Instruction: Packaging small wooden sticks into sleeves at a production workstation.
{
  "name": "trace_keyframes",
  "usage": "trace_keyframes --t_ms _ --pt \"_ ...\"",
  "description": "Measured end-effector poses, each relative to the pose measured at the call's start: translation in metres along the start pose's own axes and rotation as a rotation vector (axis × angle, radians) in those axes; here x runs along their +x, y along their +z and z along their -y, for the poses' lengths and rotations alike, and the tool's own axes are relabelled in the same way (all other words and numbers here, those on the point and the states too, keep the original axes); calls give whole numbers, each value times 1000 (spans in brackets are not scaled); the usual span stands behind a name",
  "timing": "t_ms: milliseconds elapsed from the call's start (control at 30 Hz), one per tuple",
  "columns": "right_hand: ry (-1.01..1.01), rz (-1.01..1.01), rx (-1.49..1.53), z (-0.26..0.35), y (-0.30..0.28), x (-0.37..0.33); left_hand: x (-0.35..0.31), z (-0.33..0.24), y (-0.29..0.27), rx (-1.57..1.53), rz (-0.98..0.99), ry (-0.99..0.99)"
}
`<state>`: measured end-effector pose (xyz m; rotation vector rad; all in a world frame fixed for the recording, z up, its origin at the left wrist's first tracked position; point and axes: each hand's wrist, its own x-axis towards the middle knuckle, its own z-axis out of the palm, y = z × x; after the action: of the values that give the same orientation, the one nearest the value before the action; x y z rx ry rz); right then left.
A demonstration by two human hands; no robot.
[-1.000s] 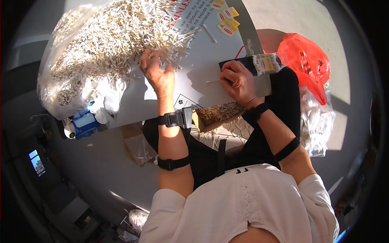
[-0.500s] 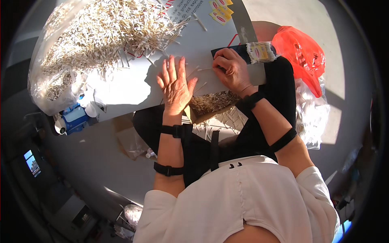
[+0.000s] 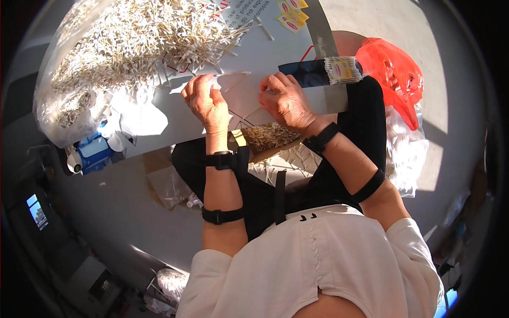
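Note:
My left hand is closed just above the white tabletop, in front of the big heap of cotton swabs. A bit of white shows at its fingertips, too small to name. My right hand is beside it on the right, its fingers curled inward and what they may hold hidden. A few loose cotton swabs lie on the table between and beyond the hands. Right of my right hand, a small pack of cotton swabs with a yellow label lies at the end of a dark blue strip.
Clear plastic wraps the heap's left side. Yellow labels lie at the far edge. A red plastic bag sits at the right above clear bags. Below the table edge, a cardboard box holds swabs. A blue package is at left.
My left hand, flat with fingers spread before, has curled and shifted left. My right hand has moved left and down; the cotton swab at its fingertips no longer shows there.

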<state>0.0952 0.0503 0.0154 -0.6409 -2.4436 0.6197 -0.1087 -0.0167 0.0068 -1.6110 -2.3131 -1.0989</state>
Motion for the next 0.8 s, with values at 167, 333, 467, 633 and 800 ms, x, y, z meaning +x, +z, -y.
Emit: trace_keyframes --t_ms 167,333,467,633,800 --pt "-50 0 -24 -1 1 0 2 -2 -11 9 162 53" --pt "142 -139 -111 -16 -24 -4 22 -9 6 135 271 159" --pt "195 -70 -112 -38 -27 -2 32 -35 29 95 288 161" --pt "191 -63 -10 -32 -28 -7 33 -66 49 5 393 234" --pt "180 -98 13 -32 -25 -10 67 -85 74 -108 310 -63"
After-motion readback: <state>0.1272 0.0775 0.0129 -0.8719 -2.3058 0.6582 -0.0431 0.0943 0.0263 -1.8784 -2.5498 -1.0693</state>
